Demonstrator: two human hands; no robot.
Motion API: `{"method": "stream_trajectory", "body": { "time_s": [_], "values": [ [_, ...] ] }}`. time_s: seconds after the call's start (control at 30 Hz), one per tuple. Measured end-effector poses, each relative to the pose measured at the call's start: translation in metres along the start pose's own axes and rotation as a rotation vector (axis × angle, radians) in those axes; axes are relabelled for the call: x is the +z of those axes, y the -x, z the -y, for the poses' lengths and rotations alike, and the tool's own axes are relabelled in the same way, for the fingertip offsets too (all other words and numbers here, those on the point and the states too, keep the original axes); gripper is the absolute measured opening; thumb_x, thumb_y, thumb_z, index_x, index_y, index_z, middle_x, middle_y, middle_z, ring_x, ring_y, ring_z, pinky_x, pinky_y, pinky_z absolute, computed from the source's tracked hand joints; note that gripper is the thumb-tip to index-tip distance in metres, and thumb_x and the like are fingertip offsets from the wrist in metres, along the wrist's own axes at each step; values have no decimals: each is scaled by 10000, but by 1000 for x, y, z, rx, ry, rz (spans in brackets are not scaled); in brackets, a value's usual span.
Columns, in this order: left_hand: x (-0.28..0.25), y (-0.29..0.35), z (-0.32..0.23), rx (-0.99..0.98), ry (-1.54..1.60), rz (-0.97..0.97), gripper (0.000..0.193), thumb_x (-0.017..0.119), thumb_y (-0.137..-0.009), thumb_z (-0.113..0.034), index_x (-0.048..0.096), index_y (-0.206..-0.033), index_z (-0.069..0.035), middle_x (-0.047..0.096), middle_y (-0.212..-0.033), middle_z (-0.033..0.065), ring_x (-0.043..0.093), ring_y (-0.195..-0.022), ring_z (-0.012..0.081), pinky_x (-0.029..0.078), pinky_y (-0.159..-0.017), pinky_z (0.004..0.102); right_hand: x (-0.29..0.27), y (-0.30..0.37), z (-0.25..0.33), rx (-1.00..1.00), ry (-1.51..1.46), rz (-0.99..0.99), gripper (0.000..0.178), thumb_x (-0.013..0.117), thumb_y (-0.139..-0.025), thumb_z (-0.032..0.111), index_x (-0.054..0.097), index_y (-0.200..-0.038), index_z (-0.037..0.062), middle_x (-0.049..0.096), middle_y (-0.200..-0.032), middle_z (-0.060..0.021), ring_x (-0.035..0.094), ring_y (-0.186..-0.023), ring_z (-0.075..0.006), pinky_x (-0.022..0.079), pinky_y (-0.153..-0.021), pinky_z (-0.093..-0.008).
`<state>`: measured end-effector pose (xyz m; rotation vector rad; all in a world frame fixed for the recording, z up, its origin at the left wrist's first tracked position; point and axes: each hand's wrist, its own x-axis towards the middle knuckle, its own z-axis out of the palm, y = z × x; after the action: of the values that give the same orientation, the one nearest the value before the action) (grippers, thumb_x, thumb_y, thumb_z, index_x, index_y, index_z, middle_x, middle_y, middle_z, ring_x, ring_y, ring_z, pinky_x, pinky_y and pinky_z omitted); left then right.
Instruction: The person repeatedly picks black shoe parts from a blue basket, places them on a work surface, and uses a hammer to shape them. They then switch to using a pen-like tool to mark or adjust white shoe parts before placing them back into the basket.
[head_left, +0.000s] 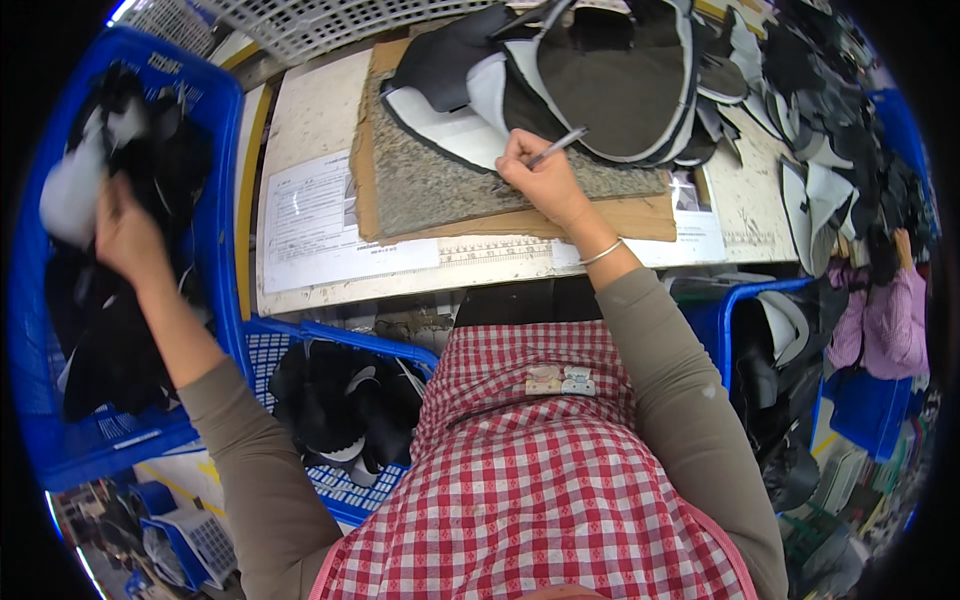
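Note:
My left hand (132,238), smeared by motion, is over the large blue basket (228,130) at the left. Its fingers are closed on a white and black cut piece (72,200), also blurred. A slim silver pen (562,145) is gripped in my right hand (538,182), which rests on the speckled grey board (430,190). Right beside its fingers lies the edge of a white-lined black piece (445,120), which looks like a shoe upper part. Farther back on the board, large dark pieces with white rims (610,85) overlap.
Under the board is brown cardboard (640,220) on a white table (310,110), with printed sheets (310,215) and a ruler strip. Black and white pieces (825,180) heap up at the right. Blue baskets (340,335) stand below the table edge. Another person's pink sleeve (895,325) shows at far right.

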<state>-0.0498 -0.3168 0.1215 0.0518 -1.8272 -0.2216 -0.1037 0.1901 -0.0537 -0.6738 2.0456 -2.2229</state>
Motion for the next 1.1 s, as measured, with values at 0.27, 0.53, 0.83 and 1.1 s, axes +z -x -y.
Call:
{"method": "stream_trajectory", "body": {
  "time_s": [0.27, 0.53, 0.83, 1.1],
  "values": [
    [51, 151, -215, 426, 249, 1155, 396, 655, -857, -131, 705, -1235, -27, 694, -1180, 255, 645, -1161, 387, 494, -1024, 480, -6, 3, 12, 118, -141, 62, 234, 674, -937, 87, 490, -793, 82, 483, -712, 72, 395, -658, -7, 325, -587, -201],
    [92, 189, -209, 37, 505, 1229, 598, 656, -974, -472, 584, -1453, -122, 613, -1408, 214, 571, -1300, 385, 428, -1104, 415, 22, 1, 16, 86, 60, -11, 256, 718, -963, 147, 524, -819, 65, 535, -701, 65, 431, -647, -10, 350, -575, -204],
    [93, 201, -212, -38, 370, 1236, 501, 613, -1000, -483, 665, -1364, -143, 659, -1349, 156, 616, -1239, 342, 467, -1060, 408, 41, -7, 1, -50, 374, -134, 300, 755, -939, 128, 542, -751, 30, 589, -633, 13, 484, -604, -38, 411, -538, -245],
    [91, 195, -203, 74, 430, 1278, 586, 566, -1007, -571, 645, -1385, -131, 655, -1349, 170, 612, -1253, 340, 456, -1075, 401, 39, -6, -2, -41, 370, -85, 301, 763, -922, 139, 550, -741, 28, 558, -603, 12, 455, -572, -53, 395, -518, -258]
  ]
}}
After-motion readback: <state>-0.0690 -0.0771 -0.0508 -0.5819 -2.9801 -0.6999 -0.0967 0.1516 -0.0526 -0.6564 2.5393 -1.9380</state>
